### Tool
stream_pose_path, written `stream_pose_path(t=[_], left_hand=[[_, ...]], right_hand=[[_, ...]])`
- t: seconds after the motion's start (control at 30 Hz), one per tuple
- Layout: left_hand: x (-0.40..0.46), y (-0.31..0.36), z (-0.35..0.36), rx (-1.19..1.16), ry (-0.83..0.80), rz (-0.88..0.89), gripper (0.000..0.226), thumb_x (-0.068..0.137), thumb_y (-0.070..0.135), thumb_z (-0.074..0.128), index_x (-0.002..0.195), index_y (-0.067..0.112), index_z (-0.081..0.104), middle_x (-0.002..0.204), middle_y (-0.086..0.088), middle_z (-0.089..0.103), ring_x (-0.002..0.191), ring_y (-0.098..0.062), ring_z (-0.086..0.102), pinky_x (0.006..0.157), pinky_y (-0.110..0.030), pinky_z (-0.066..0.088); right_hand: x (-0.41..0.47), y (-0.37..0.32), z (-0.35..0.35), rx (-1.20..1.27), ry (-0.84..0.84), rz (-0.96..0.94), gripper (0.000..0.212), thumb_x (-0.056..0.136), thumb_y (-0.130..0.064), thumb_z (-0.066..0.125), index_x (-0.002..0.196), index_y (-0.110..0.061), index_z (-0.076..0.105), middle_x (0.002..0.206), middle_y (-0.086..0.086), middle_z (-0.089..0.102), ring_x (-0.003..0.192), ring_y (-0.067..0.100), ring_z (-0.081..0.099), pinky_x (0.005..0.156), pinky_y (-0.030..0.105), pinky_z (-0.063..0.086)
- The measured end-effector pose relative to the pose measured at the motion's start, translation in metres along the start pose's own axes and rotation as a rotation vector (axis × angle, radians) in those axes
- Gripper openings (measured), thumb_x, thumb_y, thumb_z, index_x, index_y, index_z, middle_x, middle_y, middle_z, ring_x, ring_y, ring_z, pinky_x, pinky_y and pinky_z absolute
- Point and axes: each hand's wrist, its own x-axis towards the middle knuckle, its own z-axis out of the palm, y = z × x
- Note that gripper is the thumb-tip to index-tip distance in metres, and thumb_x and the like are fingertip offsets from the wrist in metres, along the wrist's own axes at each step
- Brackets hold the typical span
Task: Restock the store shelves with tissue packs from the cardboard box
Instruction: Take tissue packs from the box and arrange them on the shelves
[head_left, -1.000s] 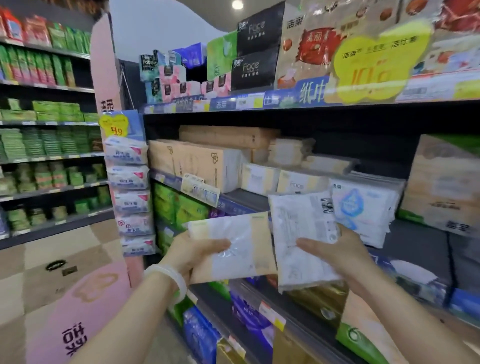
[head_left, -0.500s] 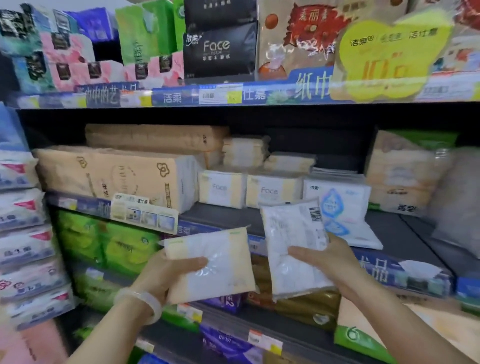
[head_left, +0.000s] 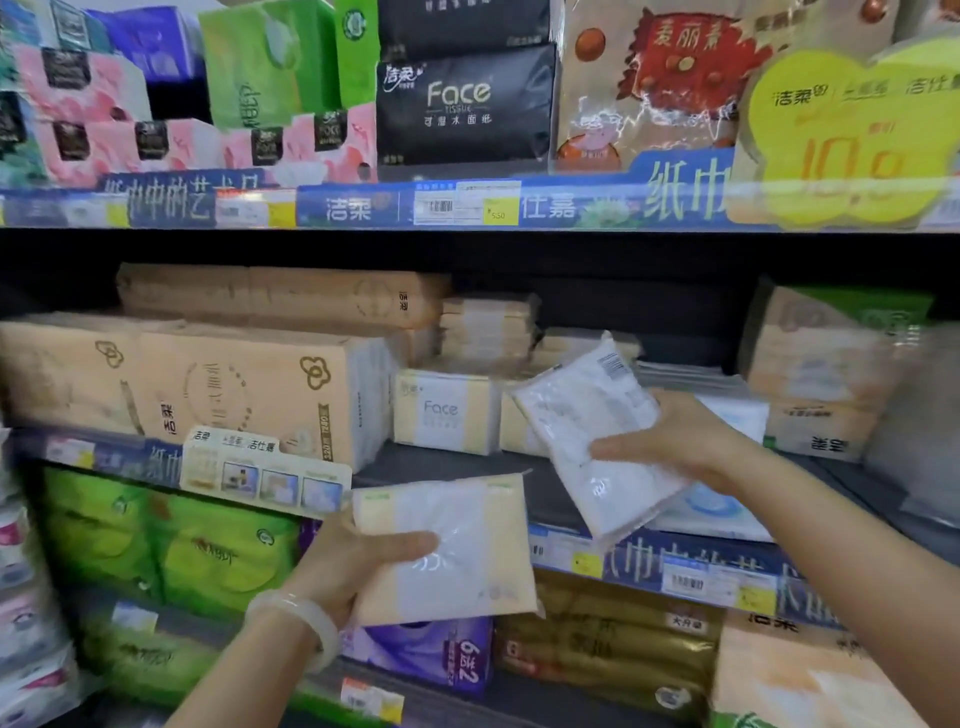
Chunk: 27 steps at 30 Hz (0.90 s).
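left hand (head_left: 353, 566) fingers grip yellow-edged pack (head_left: 457, 551); right hand (head_left: 675, 441) fingers hold white pack (head_left: 587, 431), seemingly before face packs (head_left: 441, 410).

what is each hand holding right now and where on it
Left hand grips the cream-and-white plastic tissue pack at its lower left edge. Right hand grips the white plastic tissue pack along its right edge.

Right hand (head_left: 680, 441) has lifted its white tissue pack (head_left: 592, 441) up and forward from in front of the lower shelf edge; the pack now overlaps the middle shelf (head_left: 467, 462), tilted with its barcode corner up, in front of the stacked beige packs (head_left: 519, 431). Left hand (head_left: 353, 566) with the beige-edged pack (head_left: 447, 551) sits a little lower relative to it. Camera has closed in on the shelves; the aisle floor on the left is out of view.
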Motion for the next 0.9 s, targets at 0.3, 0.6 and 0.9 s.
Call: stream_pose_path(t=[0.3,0.6,0.9], left_hand=[[0.052,0.015,-0.014,0.029,-0.144,-0.019,0.047,0.053,-0.003,0.081,0.098,0.003,0.069,0.089,-0.016,0.074,0.08,-0.029,0.072,0.07,-0.04,0.057],[0.072,0.014,-0.026,0.027,-0.179,-0.018,0.067,0.036,0.008,0.089,0.1,0.001,0.07,0.093,-0.02,0.073,0.086,-0.036,0.07,0.078,-0.048,0.056],[0.083,0.011,-0.032,0.018,-0.187,-0.016,0.066,0.036,0.01,0.087,0.099,0.001,0.07,0.094,-0.02,0.073,0.089,-0.037,0.07,0.082,-0.051,0.055]], right_hand=[[0.079,-0.038,0.024,-0.837,-0.054,-0.042,0.074,0.056,-0.04,0.087,0.114,-0.012,0.052,0.111,0.0,0.06,0.096,0.021,0.058,0.085,0.031,0.049],[0.114,-0.017,0.03,-1.034,-0.16,-0.035,0.099,0.054,-0.044,0.087,0.137,-0.016,0.039,0.136,0.001,0.05,0.119,0.024,0.05,0.1,0.036,0.043],[0.136,0.003,0.049,-1.307,0.011,-0.224,0.093,0.06,-0.053,0.079,0.136,-0.025,0.033,0.134,0.001,0.042,0.12,0.023,0.042,0.101,0.038,0.035]])
